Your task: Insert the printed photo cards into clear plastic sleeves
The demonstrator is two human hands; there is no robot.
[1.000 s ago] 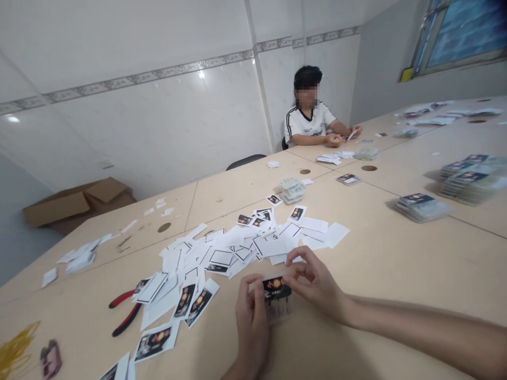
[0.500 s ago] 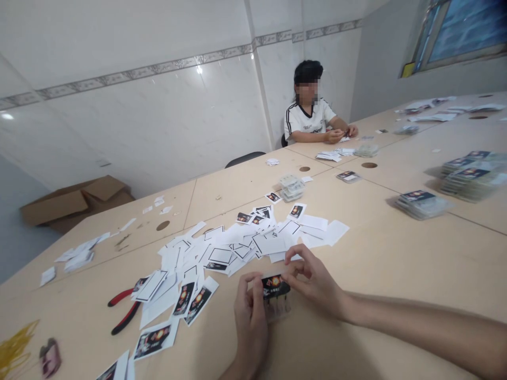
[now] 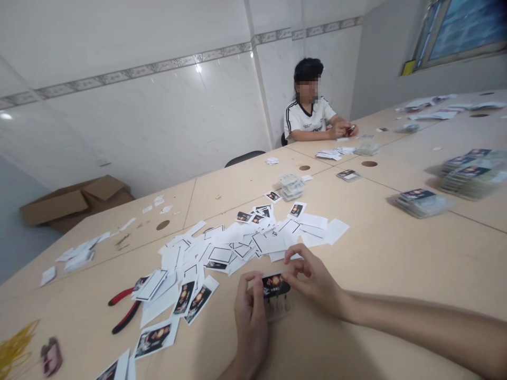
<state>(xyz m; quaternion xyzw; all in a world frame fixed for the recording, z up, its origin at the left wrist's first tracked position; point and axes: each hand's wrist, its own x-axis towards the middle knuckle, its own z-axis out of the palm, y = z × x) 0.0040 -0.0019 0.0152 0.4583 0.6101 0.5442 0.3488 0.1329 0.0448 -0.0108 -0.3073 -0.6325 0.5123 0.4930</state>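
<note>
Between my hands is a small clear plastic case (image 3: 280, 309) with a black printed label (image 3: 276, 285) across its upper part. Several thin dark pieces show through the plastic below the label, too small to name. My left hand (image 3: 250, 311) grips the case's left side, its thumb along the front edge. At the upper right corner, my right hand (image 3: 311, 274) has its thumb on the label's edge and its index finger arched above. The other right fingers are partly hidden. Just beyond lies a spread pile of white paper cards (image 3: 222, 253), some with the same black print.
Red-handled pliers (image 3: 125, 311) lie left of the cards, near a pink object (image 3: 51, 357) and yellow bands (image 3: 16, 345). Stacked cases stand at the middle (image 3: 292, 187) and right (image 3: 422, 202). A co-worker (image 3: 311, 113) sits across the table; a cardboard box (image 3: 75, 203) is beyond the left edge.
My hands and the case stay almost where they were. Across the table, the co-worker's hands have lifted slightly and come closer together.
</note>
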